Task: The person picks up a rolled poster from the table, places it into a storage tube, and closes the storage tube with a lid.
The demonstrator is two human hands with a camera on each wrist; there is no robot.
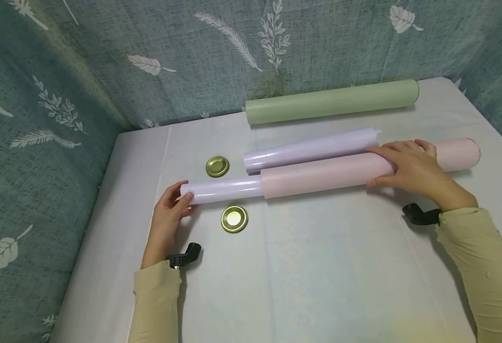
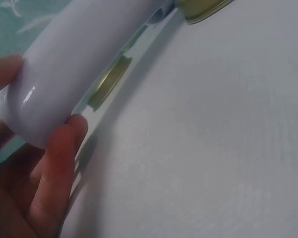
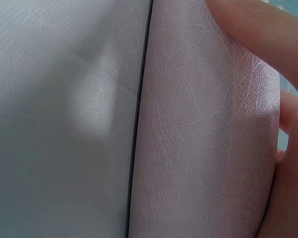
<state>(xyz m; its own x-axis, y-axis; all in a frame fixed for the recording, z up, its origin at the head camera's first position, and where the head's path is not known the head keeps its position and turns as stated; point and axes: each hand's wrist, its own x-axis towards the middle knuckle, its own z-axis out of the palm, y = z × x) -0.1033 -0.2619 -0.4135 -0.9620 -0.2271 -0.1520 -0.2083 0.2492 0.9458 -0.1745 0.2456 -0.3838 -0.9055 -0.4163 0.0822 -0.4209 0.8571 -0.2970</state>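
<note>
A glossy lilac roll (image 1: 221,190) runs into the left end of a wider pink roll (image 1: 319,177), its inner part hidden there. At the lilac roll's free end my left hand (image 1: 168,212) grips it, thumb on the near side and fingers around the far side. In the left wrist view, fingertips (image 2: 59,144) curl under the lilac tube (image 2: 84,64). My right hand (image 1: 418,171) grips the pink roll right of its middle, thumb at the near side. The right wrist view shows the pink roll's textured surface (image 3: 203,119) close up, with fingers over it.
A second lilac roll (image 1: 311,148) lies just behind the pink one. Farther back rests a green roll (image 1: 332,102) near the patterned curtain (image 1: 191,62). Two gold jar lids (image 1: 217,166) lie on the white tabletop (image 1: 319,267), one on each side of the held lilac roll.
</note>
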